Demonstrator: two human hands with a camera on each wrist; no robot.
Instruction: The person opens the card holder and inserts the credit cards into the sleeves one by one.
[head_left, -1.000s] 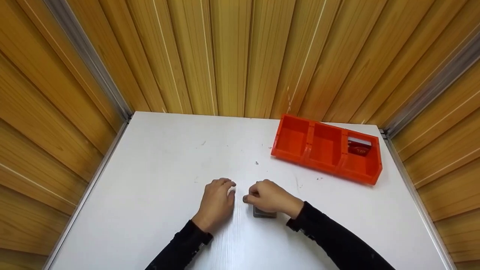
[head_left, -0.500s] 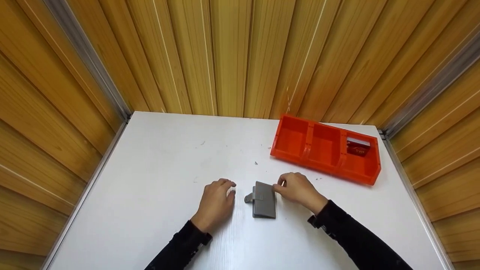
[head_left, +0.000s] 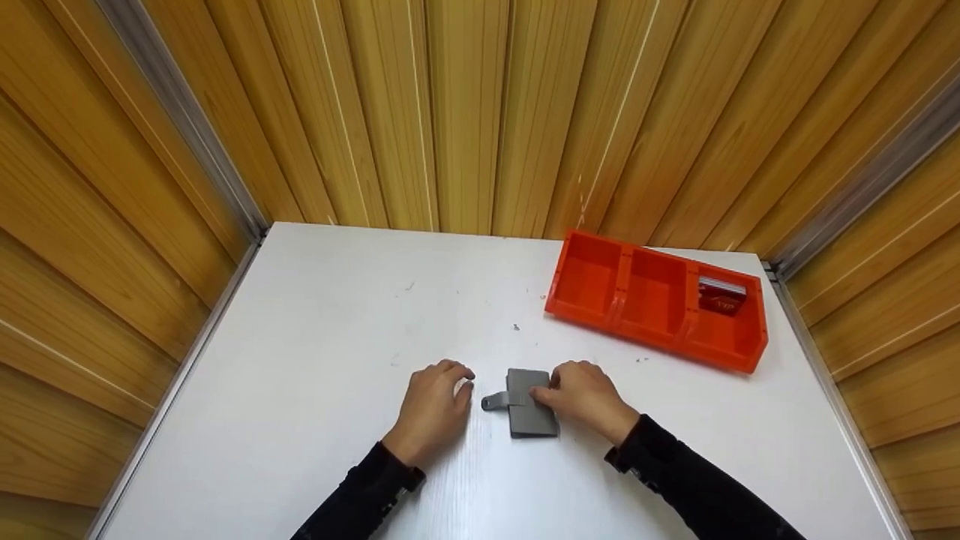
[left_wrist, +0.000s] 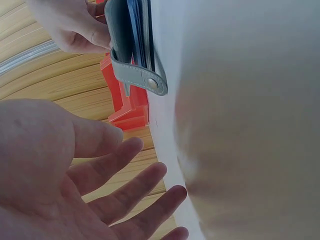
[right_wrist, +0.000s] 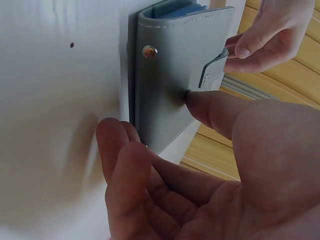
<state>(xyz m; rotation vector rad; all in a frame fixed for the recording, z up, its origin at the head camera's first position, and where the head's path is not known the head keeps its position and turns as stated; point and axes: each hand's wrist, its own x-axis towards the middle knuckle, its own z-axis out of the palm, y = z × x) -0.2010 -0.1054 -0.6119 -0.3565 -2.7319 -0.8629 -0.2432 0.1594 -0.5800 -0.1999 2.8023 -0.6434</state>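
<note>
A grey card holder [head_left: 531, 421] lies on the white table between the hands. Its snap strap [left_wrist: 137, 79] sticks out to the left, unfastened, with a round metal snap showing. Blue and pale inner sleeves [left_wrist: 141, 35] show between its covers. My right hand [head_left: 589, 397] grips the holder by its right side: the thumb [right_wrist: 212, 107] presses on the top cover and the fingers curl at the spine edge. Left of the strap, my left hand [head_left: 435, 409] rests on the table with relaxed, slightly bent fingers [left_wrist: 130, 197], holding nothing.
An orange-red bin [head_left: 619, 319] with three compartments stands at the back right. A stack of dark red cards [head_left: 721, 298] leans in its right compartment. Wood-patterned walls [head_left: 465, 112] enclose the table at the back and both sides.
My right hand lifted off the strap, uncovering the card holder, and moved to its right side, where the thumb now lies on the cover. My left hand has stayed in place.
</note>
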